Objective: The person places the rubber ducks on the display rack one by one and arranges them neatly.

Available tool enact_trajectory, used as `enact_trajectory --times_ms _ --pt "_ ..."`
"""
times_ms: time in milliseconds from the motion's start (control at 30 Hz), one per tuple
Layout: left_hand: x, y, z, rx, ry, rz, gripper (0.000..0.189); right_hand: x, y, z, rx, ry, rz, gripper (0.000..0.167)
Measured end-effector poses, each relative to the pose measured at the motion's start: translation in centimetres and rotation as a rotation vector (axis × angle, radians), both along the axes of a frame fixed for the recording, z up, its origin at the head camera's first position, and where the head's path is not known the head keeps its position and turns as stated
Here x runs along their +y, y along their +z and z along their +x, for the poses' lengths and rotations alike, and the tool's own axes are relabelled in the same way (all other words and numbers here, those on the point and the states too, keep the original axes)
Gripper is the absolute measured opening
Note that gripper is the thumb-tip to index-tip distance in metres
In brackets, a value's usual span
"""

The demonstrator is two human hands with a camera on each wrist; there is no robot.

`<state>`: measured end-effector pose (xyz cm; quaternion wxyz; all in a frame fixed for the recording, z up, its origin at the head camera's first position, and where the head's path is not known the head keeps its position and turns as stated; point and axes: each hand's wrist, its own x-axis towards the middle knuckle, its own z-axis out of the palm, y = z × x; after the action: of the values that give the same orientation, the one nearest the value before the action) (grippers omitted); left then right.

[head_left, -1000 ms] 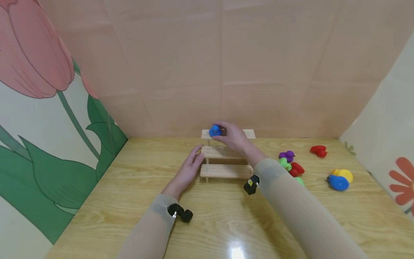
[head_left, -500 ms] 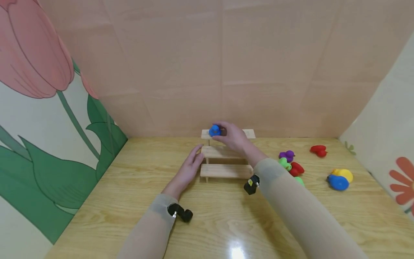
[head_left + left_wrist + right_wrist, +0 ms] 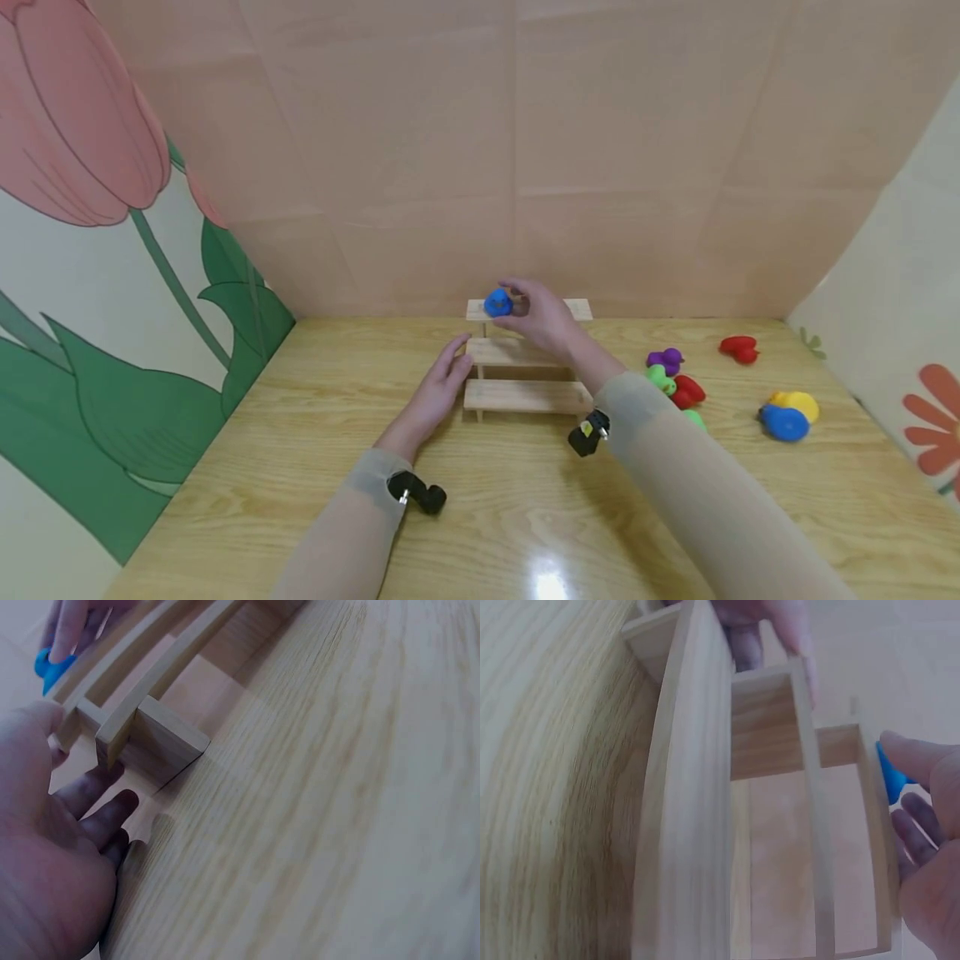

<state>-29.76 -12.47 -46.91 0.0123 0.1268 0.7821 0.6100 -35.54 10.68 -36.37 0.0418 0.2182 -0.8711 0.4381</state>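
Observation:
A small blue rubber duck (image 3: pixel 497 303) sits upright at the left end of the top step of a three-tier wooden stand (image 3: pixel 525 396). My right hand (image 3: pixel 546 321) is just right of the duck, thumb and fingers spread loosely around it. In the right wrist view the duck (image 3: pixel 892 774) shows partly behind the thumb; whether the fingers still touch it is hard to tell. At the stand's left side, my left hand (image 3: pixel 435 396) lies with relaxed fingers against the step ends. The left wrist view shows that hand (image 3: pixel 52 847) beside the stand's end pieces (image 3: pixel 169 735).
Right of the stand lie a purple duck (image 3: pixel 665 361), green ducks (image 3: pixel 660 380) and a red duck (image 3: pixel 687 392). Farther right are another red duck (image 3: pixel 739 349), a yellow duck (image 3: pixel 799 405) and a larger-looking blue duck (image 3: pixel 784 423). A paper-covered wall (image 3: pixel 390 167) rises behind the table.
The blue duck has turned slightly so its beak faces front. My right hand has loosened around it and shifted a little to the right. The left hand stays in place.

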Motion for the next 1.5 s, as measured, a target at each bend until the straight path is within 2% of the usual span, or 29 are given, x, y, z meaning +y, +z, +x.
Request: enact_trajectory --times_ms 300,500,667,767,1067,1233,1500 --pt "-0.3 0.1 0.3 -0.018 -0.002 -0.008 0.063 2.1 0.2 2.3 0.027 -0.064 -0.099 0.068" --pt "-0.6 0.1 0.3 -0.001 0.010 -0.019 0.063 3.9 0.2 3.5 0.004 -0.047 -0.160 0.068" --pt "-0.6 0.2 0.4 0.001 0.020 -0.009 0.062 4.9 0.1 4.3 0.072 -0.035 -0.167 0.066" --pt "-0.8 0.1 0.5 0.000 0.024 -0.011 0.064 5.6 -0.1 5.2 0.078 -0.040 -0.152 0.067" --pt "-0.9 0.3 0.5 -0.010 0.041 -0.033 0.060 8.7 0.2 8.2 0.000 -0.092 -0.087 0.072" --pt "-0.7 0.4 0.5 0.001 0.033 -0.025 0.061 10.5 -0.2 9.4 0.011 -0.136 -0.042 0.071" --pt "-0.5 0.9 0.9 -0.014 0.034 -0.027 0.062 13.8 -1.7 10.7 0.060 -0.155 0.043 0.068"
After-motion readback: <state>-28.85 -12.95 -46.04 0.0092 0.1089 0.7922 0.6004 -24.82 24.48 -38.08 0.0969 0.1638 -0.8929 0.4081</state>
